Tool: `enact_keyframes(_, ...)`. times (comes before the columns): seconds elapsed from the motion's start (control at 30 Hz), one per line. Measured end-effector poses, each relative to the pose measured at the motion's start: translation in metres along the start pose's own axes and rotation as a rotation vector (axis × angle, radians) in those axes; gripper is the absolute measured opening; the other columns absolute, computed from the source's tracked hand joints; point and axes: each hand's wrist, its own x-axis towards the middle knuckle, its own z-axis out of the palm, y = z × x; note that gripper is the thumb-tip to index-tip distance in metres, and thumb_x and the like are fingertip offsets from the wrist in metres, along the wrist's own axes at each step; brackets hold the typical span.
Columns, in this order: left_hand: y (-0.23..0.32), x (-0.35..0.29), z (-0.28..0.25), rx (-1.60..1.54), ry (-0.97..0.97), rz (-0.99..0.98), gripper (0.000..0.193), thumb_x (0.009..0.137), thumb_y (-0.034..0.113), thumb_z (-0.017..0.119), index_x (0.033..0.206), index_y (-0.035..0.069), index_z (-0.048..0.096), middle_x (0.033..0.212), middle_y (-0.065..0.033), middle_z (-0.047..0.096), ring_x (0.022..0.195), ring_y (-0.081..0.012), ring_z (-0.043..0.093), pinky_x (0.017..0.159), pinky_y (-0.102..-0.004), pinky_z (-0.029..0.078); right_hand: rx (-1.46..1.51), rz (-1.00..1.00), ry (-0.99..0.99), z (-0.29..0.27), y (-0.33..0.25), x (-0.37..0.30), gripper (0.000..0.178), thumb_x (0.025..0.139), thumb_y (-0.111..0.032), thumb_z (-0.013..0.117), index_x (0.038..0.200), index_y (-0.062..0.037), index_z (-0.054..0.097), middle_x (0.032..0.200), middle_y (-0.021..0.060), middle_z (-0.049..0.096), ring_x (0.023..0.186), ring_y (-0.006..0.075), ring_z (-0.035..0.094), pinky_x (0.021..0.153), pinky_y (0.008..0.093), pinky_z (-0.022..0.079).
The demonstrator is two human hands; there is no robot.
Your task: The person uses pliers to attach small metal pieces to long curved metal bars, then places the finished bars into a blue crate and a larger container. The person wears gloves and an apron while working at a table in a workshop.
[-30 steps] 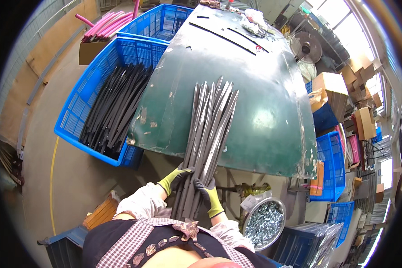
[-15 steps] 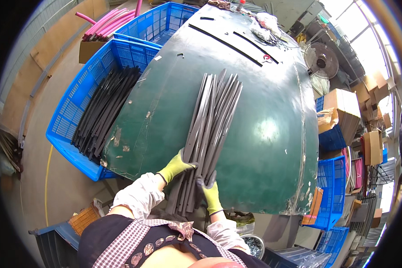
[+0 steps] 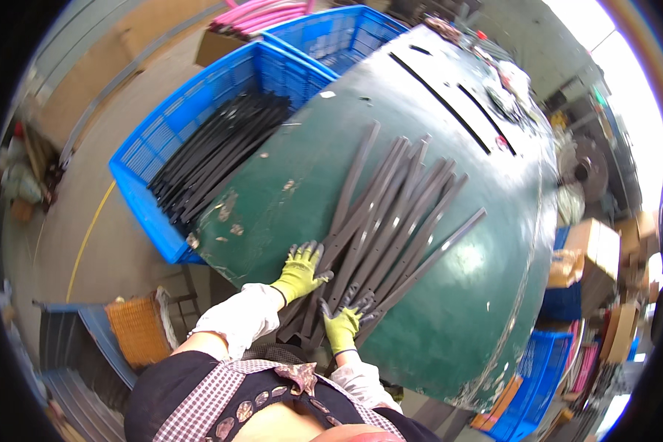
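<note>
Several long dark grey strips lie fanned out on the green tabletop, their near ends running past the table's front edge. My left hand, in a yellow-green glove with grey fingertips, rests with spread fingers against the left side of the strips. Gloved the same way, my right hand lies on top of their near part with its fingers apart. Neither hand is wrapped round a strip. One strip leans off to the left of the pile, and another sticks out to the right.
A blue crate full of similar dark strips stands against the table's left side; a second blue crate is behind it. Two thin black strips lie at the far end. Another blue crate stands at right, below cardboard boxes.
The strips were a tight bundle held between both hands; now they have spread out into a fan. Both hands have loosened and opened. The view has turned, shifting the table to the right.
</note>
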Motion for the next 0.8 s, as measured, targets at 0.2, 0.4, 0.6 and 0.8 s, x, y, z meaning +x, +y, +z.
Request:
enact_keyframes(0.2,-0.057,-0.128,-0.029,-0.159,0.064,-0.032,0.070,0.089,0.057,0.052,0.137,0.006,0.047,0.137,-0.0228,0.049,0.127,-0.0396,0.047,0.107,-0.0477,0.035,-0.102,-0.092,0.207,0.002,0.000,-0.013,0.088,0.082,-0.062,0.061,0.148,-0.0100,0.035,0.150,0.0308,0.027,0.140,0.0466,0.025,0.112,0.0547,0.024)
enact_keyframes(0.4,-0.147,-0.340,-0.055,-0.281,0.138,-0.361,0.058,0.087,0.053,0.056,0.125,0.009,0.057,0.119,-0.0153,0.062,0.109,-0.0344,0.059,0.092,-0.0453,0.047,-0.383,-0.002,0.064,-0.048,-0.053,-0.035,0.070,0.092,-0.058,0.047,0.142,-0.0100,0.044,0.143,0.0236,0.040,0.128,0.0403,0.044,0.096,0.0472,0.043)
enact_keyframes(0.6,-0.189,-0.614,-0.029,-0.436,0.275,-1.001,0.058,0.085,0.054,0.058,0.116,0.006,0.061,0.110,-0.0179,0.066,0.104,-0.0370,0.062,0.087,-0.0466,0.048,0.071,-0.503,0.072,-0.016,-0.221,-0.101,0.075,0.090,-0.054,0.057,0.145,-0.0079,0.040,0.149,0.0310,0.029,0.135,0.0463,0.034,0.109,0.0467,0.034)
enact_keyframes(0.8,-0.167,-0.793,0.003,-0.674,0.593,-1.265,0.058,0.082,0.054,0.062,0.113,0.005,0.062,0.111,-0.0203,0.066,0.105,-0.0379,0.061,0.087,-0.0451,0.047,-0.044,-1.201,-0.171,0.057,-0.388,-0.302,0.070,0.083,-0.051,0.067,0.138,-0.0118,0.049,0.149,0.0247,0.034,0.126,0.0440,0.047,0.098,0.0461,0.046)
